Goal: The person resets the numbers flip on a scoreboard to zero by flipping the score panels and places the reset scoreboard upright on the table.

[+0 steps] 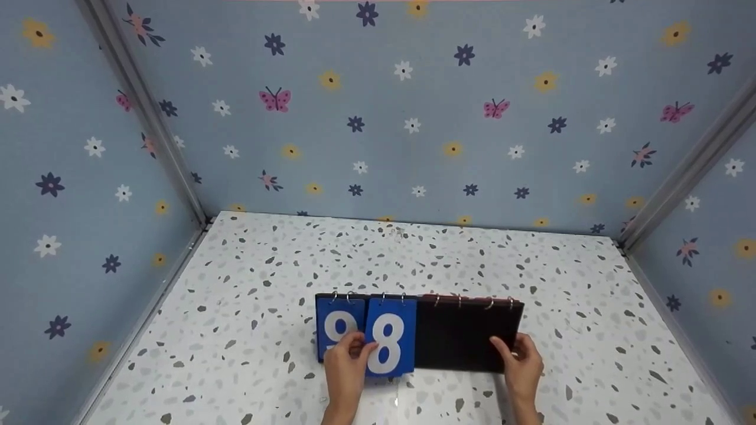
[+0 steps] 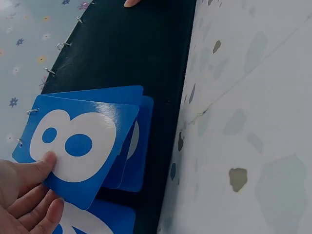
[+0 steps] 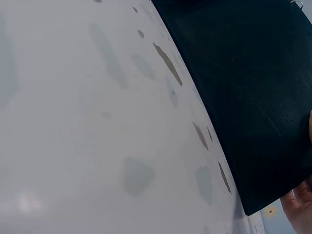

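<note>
A black flip scoreboard (image 1: 452,336) stands on the table, metal rings along its top edge. Two blue number cards hang on its left half: one with a white 9 (image 1: 341,319), partly hidden by fingers, and one with a white 8 (image 1: 407,313). My left hand (image 1: 345,369) pinches the left edge of the 8 card; in the left wrist view the thumb lies on its face and more blue cards fan out behind it. With thumb in front and fingers behind, my right hand (image 1: 522,369) grips the board's right end.
Beneath the board is a white speckled table (image 1: 283,260). Blue flowered panels (image 1: 378,94) rise behind and at both sides, joined by grey metal posts (image 1: 150,118). A sliver of red shows behind the board's top edge.
</note>
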Available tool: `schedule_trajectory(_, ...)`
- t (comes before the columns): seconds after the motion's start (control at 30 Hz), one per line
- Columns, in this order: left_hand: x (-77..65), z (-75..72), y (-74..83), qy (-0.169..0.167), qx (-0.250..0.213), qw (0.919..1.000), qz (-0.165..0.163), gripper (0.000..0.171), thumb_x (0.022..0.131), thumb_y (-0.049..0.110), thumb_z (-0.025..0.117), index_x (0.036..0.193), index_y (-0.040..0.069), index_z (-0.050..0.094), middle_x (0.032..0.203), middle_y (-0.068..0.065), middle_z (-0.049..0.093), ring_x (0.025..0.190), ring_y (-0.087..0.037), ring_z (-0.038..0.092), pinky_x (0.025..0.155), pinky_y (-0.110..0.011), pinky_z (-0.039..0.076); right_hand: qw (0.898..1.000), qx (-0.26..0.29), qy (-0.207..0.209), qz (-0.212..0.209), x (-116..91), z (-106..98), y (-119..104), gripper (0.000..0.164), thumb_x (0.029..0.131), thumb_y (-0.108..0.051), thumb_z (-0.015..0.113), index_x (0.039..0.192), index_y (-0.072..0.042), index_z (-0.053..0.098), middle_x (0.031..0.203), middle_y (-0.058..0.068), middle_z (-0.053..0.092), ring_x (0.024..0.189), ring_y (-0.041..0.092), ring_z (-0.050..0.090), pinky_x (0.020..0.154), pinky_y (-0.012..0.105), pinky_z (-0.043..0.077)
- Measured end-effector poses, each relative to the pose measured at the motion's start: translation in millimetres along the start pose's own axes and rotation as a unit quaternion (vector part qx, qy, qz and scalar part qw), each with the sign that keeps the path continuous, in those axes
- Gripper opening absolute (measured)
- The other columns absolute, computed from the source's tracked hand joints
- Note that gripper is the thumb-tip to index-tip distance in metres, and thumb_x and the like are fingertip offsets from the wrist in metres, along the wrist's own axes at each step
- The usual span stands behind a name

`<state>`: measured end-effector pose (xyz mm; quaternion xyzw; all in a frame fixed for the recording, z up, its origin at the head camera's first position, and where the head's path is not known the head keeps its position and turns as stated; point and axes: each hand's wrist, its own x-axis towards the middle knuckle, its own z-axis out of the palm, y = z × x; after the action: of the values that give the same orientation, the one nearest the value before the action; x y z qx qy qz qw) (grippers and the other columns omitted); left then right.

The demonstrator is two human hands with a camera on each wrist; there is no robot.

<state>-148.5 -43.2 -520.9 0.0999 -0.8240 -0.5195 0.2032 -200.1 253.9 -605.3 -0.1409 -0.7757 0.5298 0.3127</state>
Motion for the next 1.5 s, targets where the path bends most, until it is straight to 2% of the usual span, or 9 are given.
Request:
schedule_trajectory(0.2,-2.1,-12.7,12.5,-0.020,0.012,0.9997,0.012,0.038,0.066,0.008,0.076,0.099,0.004,0.058,0.075,-0.006,0.066,0.057,-0.009,0.058,0.053,-0.023,0.047,1.000,0.003,-0.019,-0.008,-8,-9,-40,0.026,0.069,-0.013,0.076,0.082,0.000,0.058,0.076,0.012,0.063,0.062,0.002,0.056,0.057,0.012,0.044)
schedule_trajectory(0.47,0.1,-28.0,25.0,-0.109,-0.023,0.9928,0.043,0.017,0.073,0.008,0.071,0.089,0.006,0.066,0.079,-0.002,0.063,0.060,-0.007,0.051,0.054,-0.020,0.045,1.000,-0.001,-0.015,0.020,-7,-8,-41,0.024,0.068,-0.010,0.077,0.082,-0.002,0.058,0.076,0.008,0.063,0.063,0.002,0.057,0.057,0.012,0.044)
schedule_trajectory(0.6,2.0,-34.9,28.4,-0.126,-0.064,0.9866,0.082,0.010,0.082,0.006,0.063,0.090,0.003,0.067,0.081,-0.004,0.063,0.062,-0.008,0.054,0.055,-0.020,0.046,1.000,0.004,-0.021,0.019,-6,-9,-42,0.024,0.068,-0.011,0.076,0.082,-0.002,0.059,0.077,0.009,0.063,0.063,0.003,0.057,0.058,0.013,0.044)
schedule_trajectory(0.7,3.0,-38.8,31.1,-0.137,-0.091,0.9808,0.106,0.015,0.087,-0.003,0.052,0.093,0.000,0.066,0.084,-0.006,0.063,0.067,-0.012,0.055,0.059,-0.023,0.047,1.000,0.005,-0.022,0.019,-6,-9,-43,0.025,0.068,-0.012,0.077,0.082,-0.001,0.059,0.077,0.010,0.063,0.063,0.003,0.057,0.058,0.013,0.044)
schedule_trajectory(0.83,4.2,-41.9,35.2,-0.151,-0.112,0.9769,0.103,0.022,0.084,-0.011,0.051,0.099,0.000,0.064,0.093,-0.009,0.062,0.082,-0.018,0.058,0.070,-0.025,0.048,1.000,0.011,-0.018,0.022,-6,-9,-44,0.024,0.068,-0.011,0.077,0.081,-0.001,0.059,0.075,0.009,0.063,0.062,0.003,0.057,0.057,0.014,0.044)
schedule_trajectory(0.97,7.0,-41.2,39.4,-0.115,-0.102,0.9819,0.111,0.023,0.078,-0.010,0.060,0.096,0.003,0.066,0.093,-0.005,0.064,0.085,-0.017,0.059,0.074,-0.022,0.048,1.000,0.013,-0.015,0.016,-6,-8,-43,0.024,0.068,-0.010,0.076,0.081,0.000,0.059,0.075,0.010,0.063,0.062,0.004,0.057,0.057,0.013,0.044)
schedule_trajectory(1.1,13.3,-37.9,43.9,-0.034,-0.058,0.9814,0.179,0.023,0.071,-0.011,0.067,0.083,0.008,0.070,0.085,0.002,0.062,0.081,-0.012,0.058,0.069,-0.024,0.049,1.000,0.013,-0.015,-0.004,-4,-7,-29,0.023,0.068,-0.012,0.077,0.081,-0.004,0.059,0.073,0.006,0.062,0.061,0.004,0.056,0.054,0.014,0.043)
schedule_trajectory(1.23,23.2,-35.3,49.6,0.013,-0.050,0.9694,0.240,0.025,0.066,-0.013,0.069,0.077,0.010,0.070,0.087,0.001,0.060,0.084,-0.011,0.057,0.070,-0.025,0.048,1.000,0.003,-0.010,-0.010,-2,-5,-14,0.024,0.067,-0.020,0.078,0.079,-0.010,0.059,0.071,-0.001,0.062,0.061,0.003,0.055,0.051,0.014,0.042)
schedule_trajectory(1.5,50.8,-28.4,59.5,0.040,-0.084,0.9445,0.315,0.020,0.066,-0.012,0.070,0.077,0.005,0.068,0.078,-0.001,0.063,0.073,-0.014,0.061,0.065,-0.021,0.048,1.000,0.003,-0.018,0.014,-6,-8,-34,0.024,0.068,-0.012,0.077,0.081,-0.003,0.059,0.075,0.007,0.063,0.063,0.004,0.056,0.055,0.014,0.043)
